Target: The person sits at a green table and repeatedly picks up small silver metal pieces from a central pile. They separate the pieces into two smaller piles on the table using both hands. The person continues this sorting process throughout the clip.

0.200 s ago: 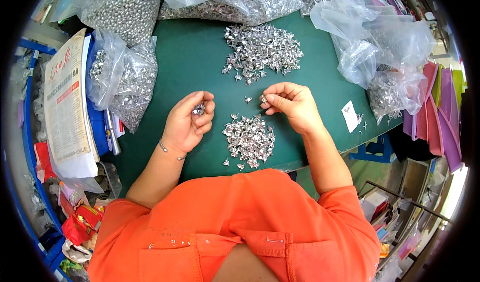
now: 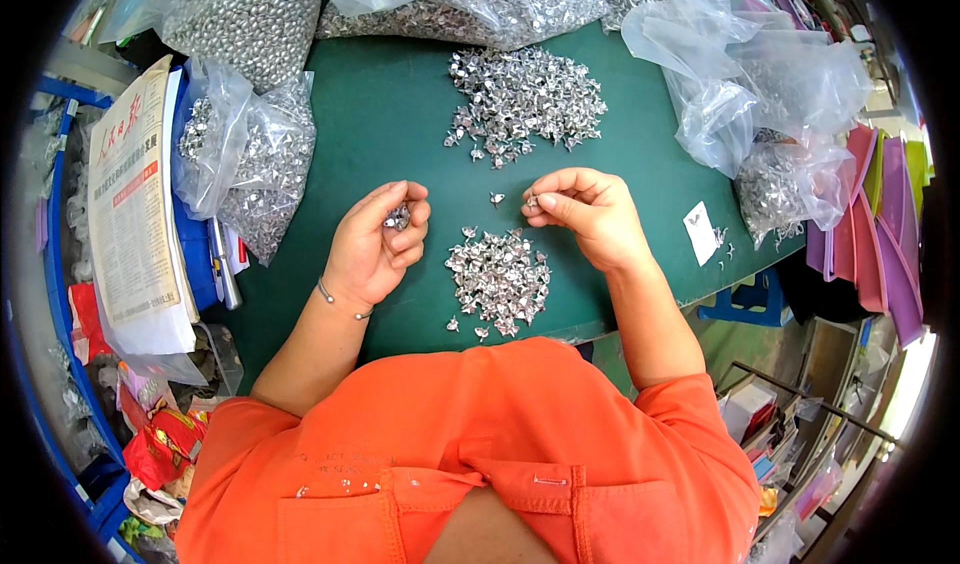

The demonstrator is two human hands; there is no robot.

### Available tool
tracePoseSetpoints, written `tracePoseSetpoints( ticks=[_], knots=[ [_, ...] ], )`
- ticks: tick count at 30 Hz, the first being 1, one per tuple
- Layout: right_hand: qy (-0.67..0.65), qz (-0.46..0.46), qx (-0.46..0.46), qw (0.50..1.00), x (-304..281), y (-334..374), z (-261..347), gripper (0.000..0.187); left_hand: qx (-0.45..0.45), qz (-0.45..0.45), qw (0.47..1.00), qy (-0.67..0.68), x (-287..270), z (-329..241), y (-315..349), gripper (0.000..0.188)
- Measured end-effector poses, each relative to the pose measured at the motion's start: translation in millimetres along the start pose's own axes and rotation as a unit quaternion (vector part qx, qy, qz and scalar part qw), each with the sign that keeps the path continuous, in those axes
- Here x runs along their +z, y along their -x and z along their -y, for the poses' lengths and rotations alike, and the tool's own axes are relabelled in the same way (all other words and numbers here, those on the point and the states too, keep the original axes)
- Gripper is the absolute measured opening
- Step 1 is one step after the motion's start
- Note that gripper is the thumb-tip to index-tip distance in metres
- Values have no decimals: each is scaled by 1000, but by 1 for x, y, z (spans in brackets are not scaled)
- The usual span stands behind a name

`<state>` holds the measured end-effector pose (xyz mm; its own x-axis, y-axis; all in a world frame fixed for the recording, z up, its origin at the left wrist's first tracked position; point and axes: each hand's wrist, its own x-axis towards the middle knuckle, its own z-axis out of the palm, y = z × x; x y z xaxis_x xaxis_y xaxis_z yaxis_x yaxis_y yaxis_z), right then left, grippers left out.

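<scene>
My left hand [image 2: 375, 242] is curled, palm up, around several small silver metal pieces [image 2: 398, 218] that show between thumb and fingers. Across from it, my right hand [image 2: 590, 216] pinches one small silver piece [image 2: 533, 202] between thumb and forefinger. A single pronged silver piece [image 2: 496, 200] lies on the green table between the hands. Nearer to me is a small heap of like pieces [image 2: 497, 279], and a larger heap [image 2: 525, 104] lies farther off. Their exact kind is too small to make out.
Clear plastic bags of metal pieces stand at the left [image 2: 265, 179], along the back [image 2: 470, 9] and at the right [image 2: 780, 179] of the green table [image 2: 370, 114]. A newspaper [image 2: 140, 204] stands at the left. A white card [image 2: 701, 233] lies right of my right hand.
My right hand has shifted very slightly, and the piece in its pinch has turned a little. The left hand and both heaps look the same.
</scene>
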<state>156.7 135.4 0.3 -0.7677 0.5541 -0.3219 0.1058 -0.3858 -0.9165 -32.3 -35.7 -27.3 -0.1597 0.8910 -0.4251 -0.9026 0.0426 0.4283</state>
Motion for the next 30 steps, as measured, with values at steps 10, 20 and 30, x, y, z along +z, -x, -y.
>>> tracePoseSetpoints(
  ticks=[10, 20, 30],
  knots=[
    [378, 93, -232, 892, 15, -7, 3, 11, 0, 1, 1000, 3, 0, 0, 0, 23],
    [108, 37, 12, 993, 11, -14, 0, 7, -4, 0, 1000, 16, -1, 0, 0, 22],
    [551, 75, -391, 733, 31, -41, 2, 30, -1, -8, 1000, 3, 2, -1, 1, 22]
  ],
)
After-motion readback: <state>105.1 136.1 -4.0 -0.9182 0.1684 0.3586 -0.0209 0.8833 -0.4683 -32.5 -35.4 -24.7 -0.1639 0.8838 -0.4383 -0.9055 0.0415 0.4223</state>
